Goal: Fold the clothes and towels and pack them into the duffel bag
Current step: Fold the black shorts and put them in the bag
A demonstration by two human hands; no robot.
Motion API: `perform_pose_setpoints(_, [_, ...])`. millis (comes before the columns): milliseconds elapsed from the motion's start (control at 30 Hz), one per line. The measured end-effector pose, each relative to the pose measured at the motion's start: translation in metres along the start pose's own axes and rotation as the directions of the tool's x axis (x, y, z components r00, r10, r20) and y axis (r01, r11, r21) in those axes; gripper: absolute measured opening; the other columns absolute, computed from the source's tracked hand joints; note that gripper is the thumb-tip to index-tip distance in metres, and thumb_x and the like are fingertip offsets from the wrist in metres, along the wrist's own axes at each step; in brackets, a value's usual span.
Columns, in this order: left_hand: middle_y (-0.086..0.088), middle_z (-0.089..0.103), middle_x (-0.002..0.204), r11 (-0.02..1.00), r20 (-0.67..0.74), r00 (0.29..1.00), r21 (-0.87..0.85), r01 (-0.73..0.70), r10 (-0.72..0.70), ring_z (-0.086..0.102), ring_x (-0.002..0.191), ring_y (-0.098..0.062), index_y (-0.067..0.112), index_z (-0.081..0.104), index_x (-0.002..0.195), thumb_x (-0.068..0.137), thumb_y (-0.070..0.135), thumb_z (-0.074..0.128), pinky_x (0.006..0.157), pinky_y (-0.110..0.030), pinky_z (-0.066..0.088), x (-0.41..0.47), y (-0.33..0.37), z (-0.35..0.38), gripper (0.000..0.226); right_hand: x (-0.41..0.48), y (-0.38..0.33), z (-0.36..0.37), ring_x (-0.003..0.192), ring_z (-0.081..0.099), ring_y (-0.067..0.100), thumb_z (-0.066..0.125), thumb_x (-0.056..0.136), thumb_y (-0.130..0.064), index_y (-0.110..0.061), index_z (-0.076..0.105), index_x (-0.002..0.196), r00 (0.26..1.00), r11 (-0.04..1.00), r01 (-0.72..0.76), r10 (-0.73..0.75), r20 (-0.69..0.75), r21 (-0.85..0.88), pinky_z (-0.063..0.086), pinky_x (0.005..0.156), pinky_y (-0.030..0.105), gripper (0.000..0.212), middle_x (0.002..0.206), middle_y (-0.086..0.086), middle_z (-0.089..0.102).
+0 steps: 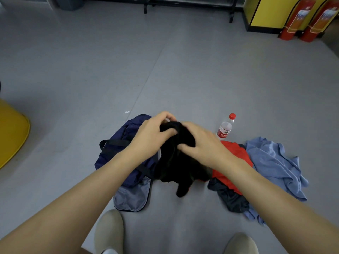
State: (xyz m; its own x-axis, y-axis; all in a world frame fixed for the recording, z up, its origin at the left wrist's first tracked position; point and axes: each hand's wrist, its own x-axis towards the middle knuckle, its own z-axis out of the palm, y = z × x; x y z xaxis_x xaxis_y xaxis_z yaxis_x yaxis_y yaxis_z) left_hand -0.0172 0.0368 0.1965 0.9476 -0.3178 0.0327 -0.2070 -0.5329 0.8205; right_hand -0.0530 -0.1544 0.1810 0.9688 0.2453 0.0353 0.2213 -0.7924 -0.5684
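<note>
From the head view, both hands meet above the grey floor (183, 70) on a black garment (176, 162). The left hand (152, 136) has its fingers curled over the bunched top edge of the cloth, with the thumb closing against them from below, so it pinches a fold. The right hand (200, 142) lies just beside it, its fingers bent into the same cloth and its thumb pressed on the front of it, gripping the fabric. The fingertips of the two hands are nearly touching across the top of the bundle. The black garment hangs down crumpled from the fingers, and its lower end trails to the floor toward the person. Behind and under the left hand's fingers lies the navy duffel bag (119, 143), its black strap (113, 143) across the top and an opened flap with pale grey lining (132, 197) lying flat nearer the person. Below the right wrist sits a red garment (236, 153) on a dark garment (231, 197), and outward from the right hand's fingers a light blue garment (271, 162) is spread in loose folds, touching the red one. Just beyond the right hand's fingers stands a water bottle (225, 127) with a red cap, upright. Two pale shoes (110, 230) show at the bottom edge.
</note>
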Motion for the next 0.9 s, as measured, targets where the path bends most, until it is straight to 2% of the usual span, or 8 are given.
perform_pose_setpoints(133, [0.016, 0.066, 0.08, 0.998, 0.046, 0.999, -0.057, -0.023, 0.026, 0.062, 0.074, -0.005, 0.042, 0.05, 0.105, 0.09, 0.022, 0.066, 0.065, -0.02, 0.046, -0.003, 0.013, 0.002, 0.031, 0.003, -0.017, 0.007, 0.094, 0.061, 0.013, 0.063, 0.09, -0.041, -0.037, 0.051, 0.124, 0.992, 0.996, 0.033, -0.022, -0.127, 0.086, 0.046, 0.078, 0.032, 0.037, 0.104, -0.013, 0.068])
perform_pose_setpoints(267, [0.0, 0.068, 0.083, 0.981, 0.056, 0.998, -0.191, 0.013, -0.002, 0.067, 0.085, -0.02, 0.046, 0.046, 0.123, 0.087, 0.032, 0.072, 0.086, -0.048, 0.055, -0.009, 0.009, 0.002, 0.046, 0.001, -0.015, 0.005, 0.077, 0.06, 0.013, 0.058, 0.093, -0.031, -0.032, 0.058, 0.111, 0.976, 0.998, 0.027, -0.014, -0.217, 0.058, 0.05, 0.073, 0.038, 0.018, 0.083, -0.011, 0.066])
perform_pose_setpoints(400, [0.012, 0.067, 0.106, 0.986, 0.075, 0.997, -0.16, 0.044, -0.032, 0.068, 0.1, -0.013, 0.052, 0.045, 0.131, 0.072, 0.053, 0.075, 0.094, -0.046, 0.054, -0.013, -0.007, 0.008, 0.066, 0.0, -0.015, 0.008, 0.073, 0.061, 0.011, 0.063, 0.091, -0.041, -0.034, 0.061, 0.095, 0.951, 0.977, -0.042, 0.103, -0.293, 0.209, 0.049, 0.072, 0.042, 0.008, 0.077, -0.014, 0.066])
perform_pose_setpoints(533, [0.012, 0.072, 0.1, 0.997, 0.128, 0.989, -0.005, 0.072, -0.071, 0.069, 0.094, -0.008, 0.044, 0.059, 0.115, 0.079, 0.044, 0.073, 0.088, -0.043, 0.056, -0.015, -0.023, 0.011, 0.039, 0.004, -0.016, 0.001, 0.07, 0.062, 0.013, 0.072, 0.085, -0.041, -0.03, 0.063, 0.079, 0.929, 0.899, -0.059, 0.208, -0.305, 0.434, 0.051, 0.07, 0.044, 0.015, 0.072, -0.01, 0.066])
perform_pose_setpoints(633, [0.01, 0.072, 0.087, 0.993, 0.085, 0.996, 0.119, 0.011, -0.022, 0.068, 0.083, -0.012, 0.033, 0.063, 0.105, 0.092, 0.031, 0.063, 0.077, -0.042, 0.055, -0.014, -0.022, 0.012, 0.013, 0.005, -0.011, -0.005, 0.066, 0.062, 0.015, 0.077, 0.082, -0.041, -0.027, 0.064, 0.073, 0.95, 0.89, -0.045, 0.179, -0.255, 0.454, 0.052, 0.066, 0.042, 0.021, 0.067, -0.008, 0.064])
perform_pose_setpoints(700, [0.006, 0.069, 0.082, 0.987, 0.1, 0.995, 0.157, -0.023, 0.007, 0.066, 0.078, -0.019, 0.028, 0.059, 0.097, 0.097, 0.028, 0.054, 0.072, -0.047, 0.053, -0.011, -0.02, 0.008, 0.005, 0.007, -0.006, -0.01, 0.078, 0.066, 0.012, 0.078, 0.08, -0.043, -0.032, 0.066, 0.088, 0.97, 0.906, -0.053, 0.147, -0.194, 0.421, 0.055, 0.076, 0.042, 0.018, 0.078, -0.012, 0.068])
perform_pose_setpoints(767, [0.003, 0.066, 0.082, 0.97, 0.152, 0.987, 0.229, -0.078, 0.044, 0.064, 0.078, -0.025, 0.028, 0.052, 0.093, 0.097, 0.029, 0.045, 0.07, -0.051, 0.052, -0.009, -0.019, 0.005, 0.009, 0.007, -0.005, -0.018, 0.091, 0.066, 0.009, 0.076, 0.079, -0.046, -0.044, 0.061, 0.111, 0.989, 0.946, -0.059, 0.099, -0.112, 0.319, 0.053, 0.088, 0.039, 0.035, 0.096, -0.015, 0.069])
perform_pose_setpoints(900, [0.001, 0.064, 0.084, 0.934, 0.203, 0.974, 0.318, -0.164, 0.102, 0.062, 0.079, -0.028, 0.029, 0.05, 0.096, 0.094, 0.031, 0.034, 0.07, -0.05, 0.051, -0.005, -0.019, 0.0, 0.017, 0.005, -0.011, -0.028, 0.092, 0.062, 0.01, 0.07, 0.086, -0.049, -0.043, 0.059, 0.122, 0.999, 0.995, 0.021, -0.018, 0.036, -0.102, 0.047, 0.083, 0.033, 0.038, 0.109, -0.014, 0.068])
